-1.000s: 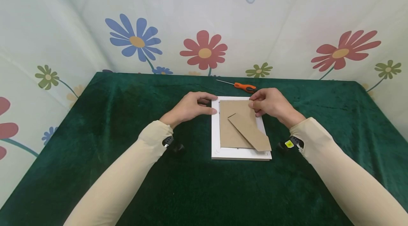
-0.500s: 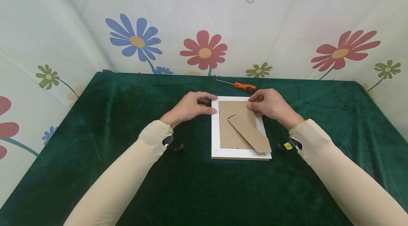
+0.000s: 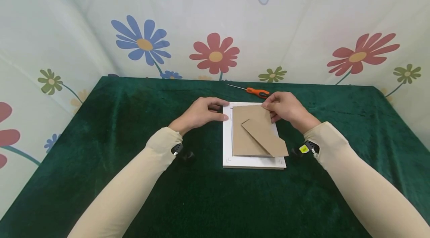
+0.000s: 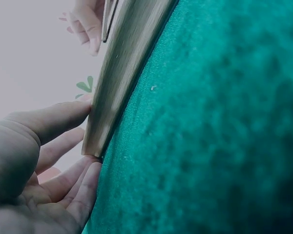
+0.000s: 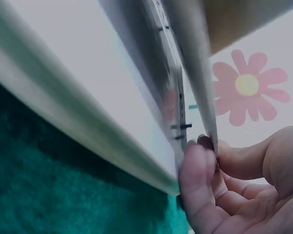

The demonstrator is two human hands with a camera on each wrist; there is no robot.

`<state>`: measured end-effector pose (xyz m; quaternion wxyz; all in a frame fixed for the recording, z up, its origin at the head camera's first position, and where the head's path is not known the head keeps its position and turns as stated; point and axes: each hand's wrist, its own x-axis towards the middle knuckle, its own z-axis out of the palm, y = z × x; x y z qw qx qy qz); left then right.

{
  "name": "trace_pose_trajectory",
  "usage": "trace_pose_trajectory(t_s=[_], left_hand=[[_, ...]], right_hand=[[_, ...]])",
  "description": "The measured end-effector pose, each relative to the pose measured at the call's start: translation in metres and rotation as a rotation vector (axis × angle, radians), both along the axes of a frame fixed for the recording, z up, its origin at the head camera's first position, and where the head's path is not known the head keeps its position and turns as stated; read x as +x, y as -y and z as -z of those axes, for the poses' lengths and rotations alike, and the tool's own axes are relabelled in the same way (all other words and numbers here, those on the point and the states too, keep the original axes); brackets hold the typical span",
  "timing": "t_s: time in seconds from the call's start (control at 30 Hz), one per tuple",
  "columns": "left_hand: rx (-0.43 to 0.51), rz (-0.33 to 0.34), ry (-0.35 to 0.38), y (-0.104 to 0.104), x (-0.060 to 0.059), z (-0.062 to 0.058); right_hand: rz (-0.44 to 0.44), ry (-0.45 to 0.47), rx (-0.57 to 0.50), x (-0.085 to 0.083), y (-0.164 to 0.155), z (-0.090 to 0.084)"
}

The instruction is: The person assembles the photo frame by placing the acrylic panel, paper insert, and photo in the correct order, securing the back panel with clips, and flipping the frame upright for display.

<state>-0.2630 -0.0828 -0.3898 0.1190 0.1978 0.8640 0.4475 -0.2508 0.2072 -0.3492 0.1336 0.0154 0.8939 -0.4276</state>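
A white picture frame (image 3: 227,137) lies on the green cloth with its back facing up. Its brown backing board (image 3: 245,113) has an easel leg (image 3: 265,138) attached slantwise. My left hand (image 3: 203,113) touches the frame's left edge near the far corner. In the left wrist view, its thumb and fingers lie fairly straight against the frame's wooden side (image 4: 119,73). My right hand (image 3: 287,109) pinches the backing board's far right corner between thumb and fingers. In the right wrist view, the board (image 5: 198,63) stands raised off the frame, with small dark tabs along the frame's inner edge.
An orange-handled screwdriver (image 3: 258,91) lies just beyond the frame, its shaft pointing left. Green cloth (image 3: 134,118) covers the table. A flower-printed curtain (image 3: 279,36) hangs behind the table's far edge.
My right hand has risen slightly with the backing board, whose edges now sit apart from the frame's recess and a little to the right. My left hand and the frame have stayed put.
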Motion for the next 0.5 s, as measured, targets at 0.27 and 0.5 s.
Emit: trace_pose_trajectory(t_s=[0.27, 0.5], left_hand=[[-0.002, -0.002, 0.003, -0.0004, 0.0003, -0.0006], [-0.002, 0.006, 0.005, 0.0002, -0.0015, 0.0002]], right_hand=[[0.022, 0.047, -0.029, -0.0042, -0.0033, 0.0036], [0.009, 0.041, -0.008, -0.0020, 0.0002, 0.0027]])
